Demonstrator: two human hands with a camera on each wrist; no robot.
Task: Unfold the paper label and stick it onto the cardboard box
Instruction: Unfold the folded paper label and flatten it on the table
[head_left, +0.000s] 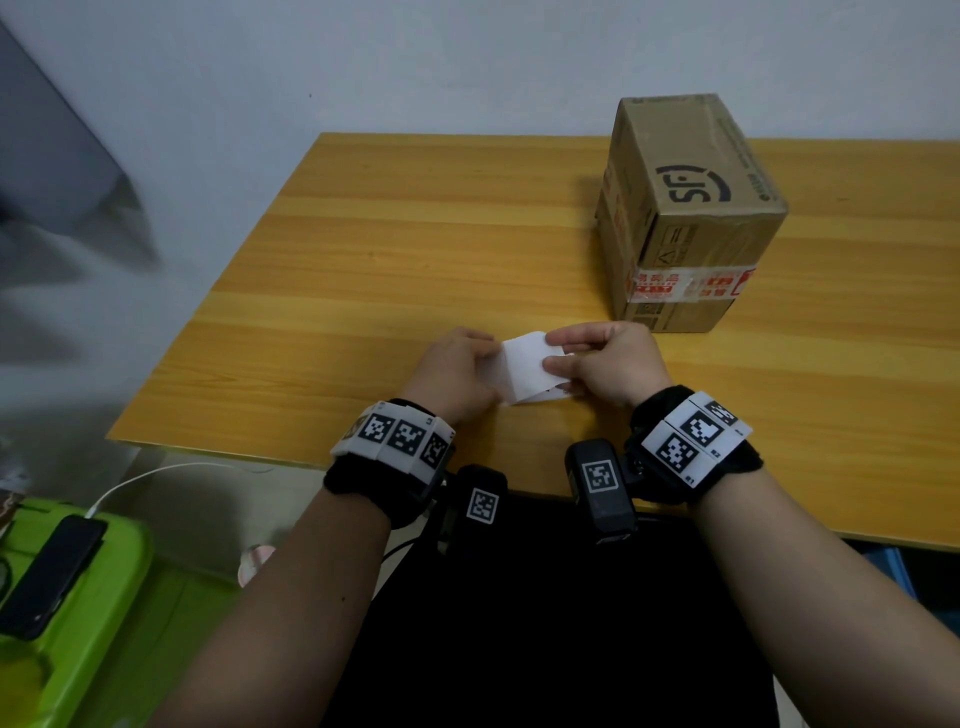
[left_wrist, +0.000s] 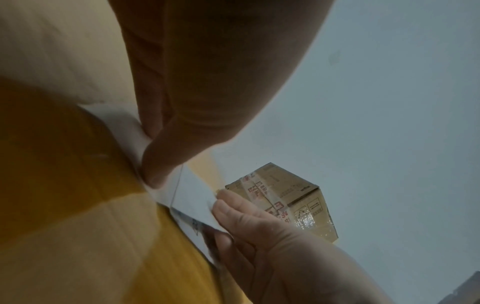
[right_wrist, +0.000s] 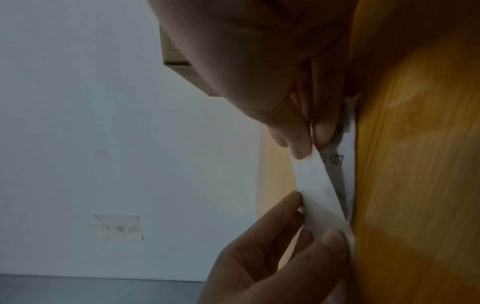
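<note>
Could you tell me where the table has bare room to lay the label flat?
Bare wood spans the table from its left edge to the cardboard box. It is crowded at the near edge, where left hand and right hand pinch the paper label.

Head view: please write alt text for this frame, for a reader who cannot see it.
Two hands hold a white paper label just above a wooden table, the left hand pinching its left side and the right hand pinching its right edge, with the label partly unfolded. A taped cardboard box stands on the table beyond the right hand, apart from the label.
</note>
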